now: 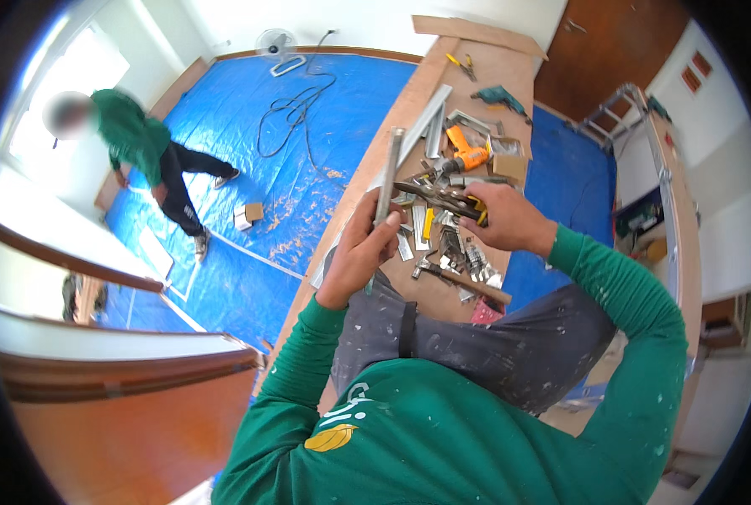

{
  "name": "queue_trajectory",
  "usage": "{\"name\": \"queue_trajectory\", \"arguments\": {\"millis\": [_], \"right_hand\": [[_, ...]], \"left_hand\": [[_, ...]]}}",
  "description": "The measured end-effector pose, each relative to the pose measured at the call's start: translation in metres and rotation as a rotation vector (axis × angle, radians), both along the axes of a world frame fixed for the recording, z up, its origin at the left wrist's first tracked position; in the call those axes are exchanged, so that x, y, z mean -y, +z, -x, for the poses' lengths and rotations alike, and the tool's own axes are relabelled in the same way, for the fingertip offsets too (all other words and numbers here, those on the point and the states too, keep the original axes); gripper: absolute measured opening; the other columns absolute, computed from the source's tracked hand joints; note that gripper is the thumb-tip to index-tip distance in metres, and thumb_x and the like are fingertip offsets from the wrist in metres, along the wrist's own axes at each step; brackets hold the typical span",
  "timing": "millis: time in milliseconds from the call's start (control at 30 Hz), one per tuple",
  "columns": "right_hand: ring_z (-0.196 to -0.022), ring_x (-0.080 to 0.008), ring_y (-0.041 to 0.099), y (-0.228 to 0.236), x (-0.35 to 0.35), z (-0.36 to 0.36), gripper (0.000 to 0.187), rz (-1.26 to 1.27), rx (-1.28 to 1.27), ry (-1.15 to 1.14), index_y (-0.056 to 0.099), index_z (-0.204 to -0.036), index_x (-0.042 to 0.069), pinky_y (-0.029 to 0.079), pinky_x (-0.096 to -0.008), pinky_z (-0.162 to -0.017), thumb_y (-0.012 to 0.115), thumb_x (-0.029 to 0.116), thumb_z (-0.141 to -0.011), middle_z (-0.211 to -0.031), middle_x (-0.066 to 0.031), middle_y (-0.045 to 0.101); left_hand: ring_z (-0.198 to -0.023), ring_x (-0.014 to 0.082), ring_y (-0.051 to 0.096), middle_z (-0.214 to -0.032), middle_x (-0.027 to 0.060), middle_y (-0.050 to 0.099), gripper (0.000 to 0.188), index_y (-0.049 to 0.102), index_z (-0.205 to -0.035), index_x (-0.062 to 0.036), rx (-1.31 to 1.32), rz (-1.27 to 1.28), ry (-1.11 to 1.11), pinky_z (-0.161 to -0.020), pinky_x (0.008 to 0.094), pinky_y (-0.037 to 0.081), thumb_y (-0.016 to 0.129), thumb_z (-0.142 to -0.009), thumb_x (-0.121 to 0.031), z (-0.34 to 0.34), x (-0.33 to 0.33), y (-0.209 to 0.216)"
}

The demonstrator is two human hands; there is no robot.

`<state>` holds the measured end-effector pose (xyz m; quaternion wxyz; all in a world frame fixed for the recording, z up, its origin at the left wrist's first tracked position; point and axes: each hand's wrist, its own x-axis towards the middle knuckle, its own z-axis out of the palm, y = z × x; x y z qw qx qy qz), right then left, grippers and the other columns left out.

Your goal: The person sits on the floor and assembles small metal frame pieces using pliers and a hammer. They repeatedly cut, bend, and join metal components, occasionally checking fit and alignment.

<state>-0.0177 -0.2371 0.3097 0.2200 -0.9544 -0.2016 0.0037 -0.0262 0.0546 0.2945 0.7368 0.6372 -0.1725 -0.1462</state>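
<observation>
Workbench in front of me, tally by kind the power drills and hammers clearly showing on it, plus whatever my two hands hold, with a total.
Power drills: 2 (orange drill, teal drill)
Hammer: 1
Metal strip, in the left hand: 1
Yellow-handled snips, in the right hand: 1
Total: 5

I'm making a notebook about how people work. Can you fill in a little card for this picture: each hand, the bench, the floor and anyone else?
Left hand: holds a metal strip
Right hand: grips a yellow-handled tool, its tip by the strip; touching or not, I can't tell
Bench: hammer, orange drill, metal pieces
Floor: blue sheet, with a box on it
Other person: one, at left, in a green top
</observation>
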Motion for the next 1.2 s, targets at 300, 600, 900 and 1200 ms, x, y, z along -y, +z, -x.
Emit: {"name": "queue_trajectory", "arguments": {"millis": [300, 600, 900, 1200], "right_hand": [[-0.101, -0.0439, 0.070, -0.006, 0.009, 0.000, 0.038, 0.134, 0.011, -0.017, 0.066, -0.109, 0.003, 0.055, -0.0521, -0.088, 0.081, 0.028, -0.085, -0.100, -0.0221, 0.073], [-0.103, -0.0415, 0.070, -0.005, 0.010, 0.002, 0.041, 0.208, -0.086, -0.065, 0.066, -0.111, 0.004, 0.056, -0.0505, -0.091, 0.082, 0.030, -0.084, -0.102, -0.0206, 0.073], [-0.125, -0.0431, 0.060, -0.004, 0.028, -0.001, 0.060, 0.175, -0.229, 0.084, 0.056, -0.135, 0.002, 0.050, -0.0489, -0.106, 0.078, 0.017, -0.082, -0.127, -0.0243, 0.064], [-0.129, -0.0436, 0.056, -0.006, 0.022, 0.007, 0.069, 0.211, -0.122, 0.065, 0.049, -0.146, -0.003, 0.047, -0.0471, -0.111, 0.075, 0.012, -0.083, -0.129, -0.0258, 0.061]], "left_hand": [[-0.072, 0.0102, 0.063, -0.095, 0.0071, 0.068, 0.039, 0.057, -0.131, 0.0008, -0.061, -0.157, 0.104, -0.061, 0.0262, 0.049, 0.058, -0.112, -0.033, -0.018, 0.025, -0.015], [-0.076, 0.0104, 0.064, -0.092, 0.0057, 0.070, 0.031, 0.061, -0.123, -0.0032, -0.066, -0.128, 0.112, -0.063, 0.0262, 0.045, 0.059, -0.113, -0.032, -0.030, 0.039, -0.029], [-0.081, 0.0133, 0.070, -0.099, 0.0106, 0.073, 0.031, 0.060, -0.126, -0.0006, -0.208, 0.006, 0.109, -0.060, 0.0235, 0.043, 0.059, -0.113, -0.029, -0.031, 0.038, -0.036], [-0.079, 0.0116, 0.070, -0.099, 0.0099, 0.075, 0.035, 0.065, -0.120, -0.0002, -0.117, -0.033, 0.122, -0.059, 0.0242, 0.042, 0.060, -0.112, -0.033, -0.036, 0.034, -0.048]]}}
